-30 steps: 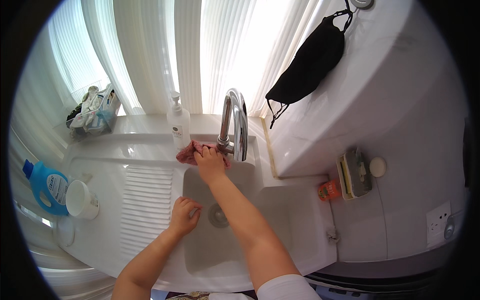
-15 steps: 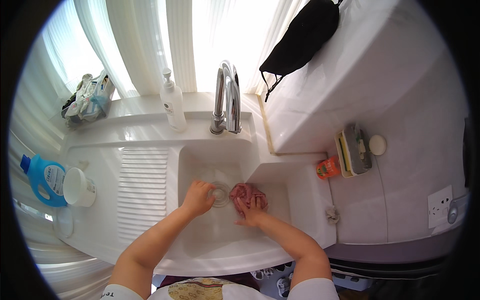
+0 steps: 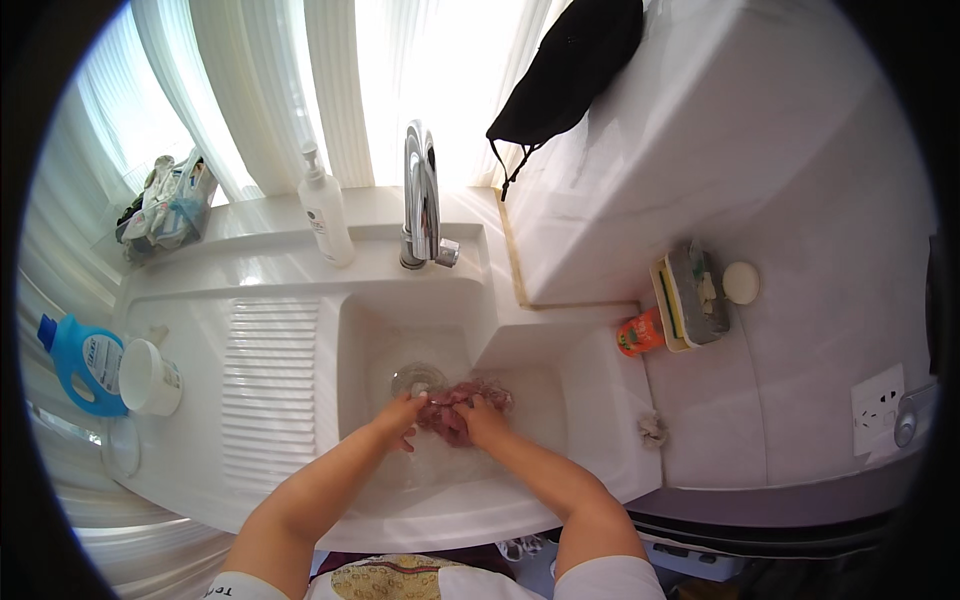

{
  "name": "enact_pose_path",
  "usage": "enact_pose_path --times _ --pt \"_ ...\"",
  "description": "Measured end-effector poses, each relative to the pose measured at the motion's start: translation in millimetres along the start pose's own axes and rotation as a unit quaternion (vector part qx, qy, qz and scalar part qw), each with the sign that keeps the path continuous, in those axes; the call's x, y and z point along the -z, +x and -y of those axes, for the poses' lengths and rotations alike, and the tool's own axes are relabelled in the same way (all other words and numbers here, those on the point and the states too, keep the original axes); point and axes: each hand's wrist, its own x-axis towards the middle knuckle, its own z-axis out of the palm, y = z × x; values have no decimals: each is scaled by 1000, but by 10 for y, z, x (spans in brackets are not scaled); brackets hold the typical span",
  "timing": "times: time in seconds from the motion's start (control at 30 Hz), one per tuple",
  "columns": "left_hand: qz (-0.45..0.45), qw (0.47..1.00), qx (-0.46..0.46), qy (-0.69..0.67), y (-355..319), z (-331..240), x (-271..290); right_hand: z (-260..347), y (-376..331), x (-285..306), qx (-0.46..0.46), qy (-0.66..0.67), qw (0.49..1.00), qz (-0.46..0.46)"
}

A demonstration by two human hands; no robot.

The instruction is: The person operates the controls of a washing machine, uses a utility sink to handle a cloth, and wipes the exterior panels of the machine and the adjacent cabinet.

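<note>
A wet, crumpled pink cloth (image 3: 450, 424) lies in shallow water in the white sink (image 3: 380, 315), just below and right of the round drain (image 3: 418, 379). My left hand (image 3: 400, 416) pinches its left edge between thumb and fingers. On the other side, my right hand (image 3: 484, 420) is closed on the upper right part, fingers curled into the folds. Rippling water surrounds the cloth, and part of it is hidden under my fingers.
Behind the basin stand a chrome faucet (image 3: 422, 200) and a white pump bottle (image 3: 326, 215). A ribbed washboard (image 3: 268, 390) lies left, beside a white tub (image 3: 150, 378) and a blue detergent jug (image 3: 88, 365). On the right are an orange bottle (image 3: 640, 333) and a sponge caddy (image 3: 690, 295).
My left hand has come right and down from beside the drain onto the cloth. The cloth, bunched under my right hand before, is now spread wider and shifted left, with the water rippling.
</note>
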Motion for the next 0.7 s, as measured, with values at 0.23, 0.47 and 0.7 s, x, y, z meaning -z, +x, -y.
enact_pose_path --times 0.23,0.47,0.7 --pt "321 909 -2 -266 377 294 -39 823 -510 849 233 295 921 101" --pt "212 912 -104 -334 -166 -8 -519 865 -637 779 -23 673 739 5" --pt "34 915 -228 -331 -209 -35 -827 1124 -520 594 -60 627 738 -240"
